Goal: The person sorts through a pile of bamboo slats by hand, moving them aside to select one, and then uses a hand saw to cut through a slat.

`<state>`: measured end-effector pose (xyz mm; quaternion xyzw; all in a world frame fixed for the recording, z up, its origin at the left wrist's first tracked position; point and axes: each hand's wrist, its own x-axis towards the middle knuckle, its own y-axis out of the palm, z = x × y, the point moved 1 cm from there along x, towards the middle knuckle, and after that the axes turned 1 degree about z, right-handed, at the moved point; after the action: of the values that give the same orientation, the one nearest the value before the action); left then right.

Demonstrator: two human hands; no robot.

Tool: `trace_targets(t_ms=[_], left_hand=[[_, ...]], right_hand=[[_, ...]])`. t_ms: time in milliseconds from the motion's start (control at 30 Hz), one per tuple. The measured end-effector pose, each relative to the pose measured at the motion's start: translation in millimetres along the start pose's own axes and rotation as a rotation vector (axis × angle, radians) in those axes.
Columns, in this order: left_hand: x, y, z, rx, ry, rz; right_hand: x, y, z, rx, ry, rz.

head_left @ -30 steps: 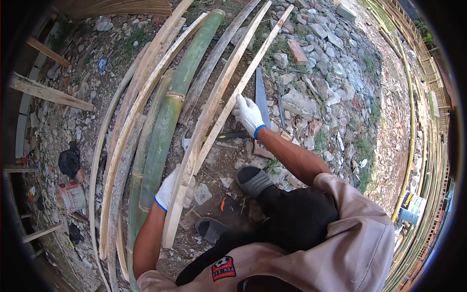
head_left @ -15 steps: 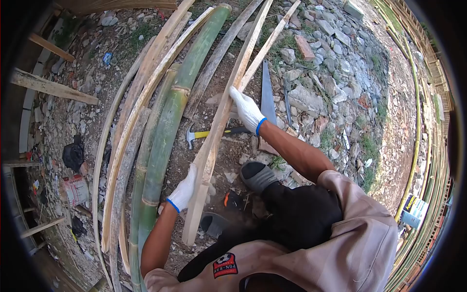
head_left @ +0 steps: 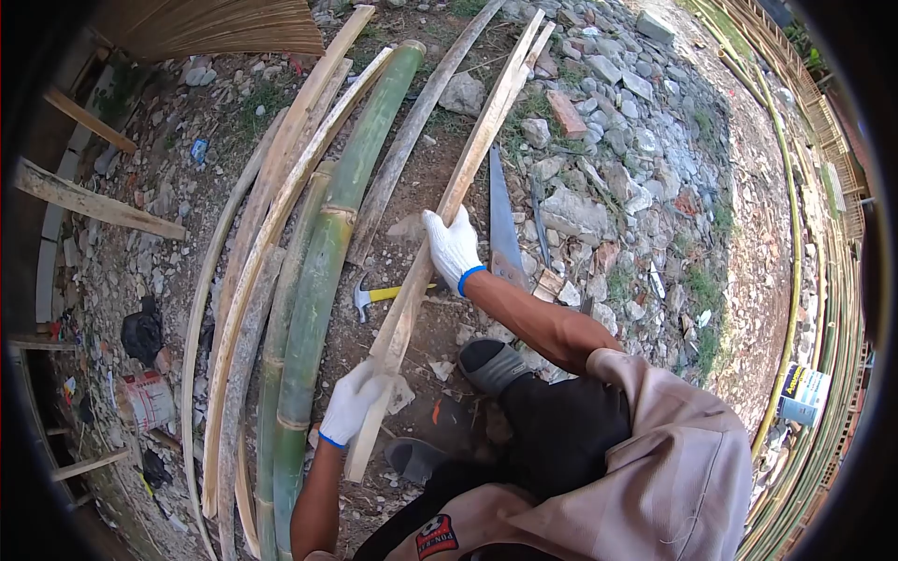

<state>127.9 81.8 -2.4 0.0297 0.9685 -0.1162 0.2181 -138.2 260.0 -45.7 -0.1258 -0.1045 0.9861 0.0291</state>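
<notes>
Two long wooden strips (head_left: 477, 142) lie nearly together in front of me, running from lower left to upper right. My left hand (head_left: 354, 400), in a white glove with a blue cuff, grips them near their lower end. Higher up, my right hand (head_left: 453, 249), gloved the same way, is closed on the strips about midway. Partly behind the wood, a hammer (head_left: 363, 298) with a yellow and black handle rests on the dirt. A saw blade (head_left: 502, 210) lies just right of my right hand.
Green bamboo poles (head_left: 321, 252) and weathered wooden strips (head_left: 245, 266) lie along the left. Rubble and a red brick (head_left: 566, 114) cover the right side. A paint bucket (head_left: 803, 395) stands far right beside long bamboo poles. A black bag (head_left: 142, 333) lies far left.
The two strips have come closer together at their upper ends. My right hand has shifted slightly left and down, and my left hand has moved a little lower along the wood.
</notes>
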Motion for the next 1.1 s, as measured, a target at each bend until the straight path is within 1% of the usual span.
trace_targets(t_ms=[67,100,133,200,233,267,300,333,367,433,467,500,600,633,667,700,733,767,800,833,867,933,967,1033,1100], left_hand=[[16,-22,-1,-0.342,-0.261,0.122],[22,-34,-3,-0.28,-0.252,0.169],[22,-42,-26,-0.232,-0.304,0.17],[28,-58,-11,-0.176,-0.24,0.143],[31,-62,-2,-0.184,-0.236,0.146],[34,-64,2,-0.071,-0.251,0.121],[36,-64,6,0.041,-0.268,0.097],[37,-60,11,0.034,-0.265,0.098],[39,-55,12,0.057,-0.242,0.064],[35,-40,21,0.066,-0.243,0.032],[38,-35,26,0.183,-0.18,-0.027],[42,-32,29,0.302,-0.111,-0.088],[43,-32,14,0.296,-0.148,-0.076],[45,-33,13,0.297,-0.137,-0.085],[44,-34,15,0.236,-0.23,-0.05],[42,-33,15,0.266,-0.221,-0.034],[43,-36,15,0.301,-0.202,-0.029],[46,-40,21,0.285,-0.232,-0.06],[46,-40,32,0.292,-0.175,-0.039],[46,-40,35,0.303,-0.109,-0.016],[47,-42,38,0.292,-0.124,-0.033],[47,-42,37,0.215,-0.114,0.025],[47,-43,35,0.209,-0.119,0.038],[49,-39,44,0.211,-0.099,0.025],[51,-39,45,0.226,-0.072,0.014]], right_hand=[[1,-5,22,-0.037,0.065,0.104],[5,-6,22,-0.156,0.052,0.129],[9,-10,14,-0.162,0.052,0.122],[13,-22,9,-0.358,-0.178,0.34],[9,-28,8,-0.372,-0.207,0.306],[13,-30,-2,-0.38,-0.212,0.305],[16,-33,-13,-0.352,-0.189,0.286],[21,-37,-23,-0.323,-0.167,0.265],[15,-47,-7,-0.334,-0.074,0.314],[27,-58,-19,-0.362,-0.057,0.33],[31,-58,-26,-0.378,-0.054,0.344],[32,-57,-33,-0.34,-0.03,0.297],[35,-53,-43,-0.284,0.021,0.337],[43,-51,-58,-0.275,0.008,0.349],[50,-44,-75,-0.228,0.029,0.327],[50,-44,-79,-0.272,0.019,0.351],[51,-43,-76,-0.307,-0.006,0.376],[44,-40,-60,-0.248,0.026,0.374],[34,-41,-49,-0.193,0.07,0.368],[37,-44,-50,-0.222,0.115,0.417],[41,-45,-55,-0.177,0.044,0.472],[28,-46,-48,-0.049,0.159,0.5],[23,-45,-44,-0.053,0.159,0.508],[9,-39,-36,0.038,0.294,0.533],[8,-32,-35,0.012,0.293,0.527]])
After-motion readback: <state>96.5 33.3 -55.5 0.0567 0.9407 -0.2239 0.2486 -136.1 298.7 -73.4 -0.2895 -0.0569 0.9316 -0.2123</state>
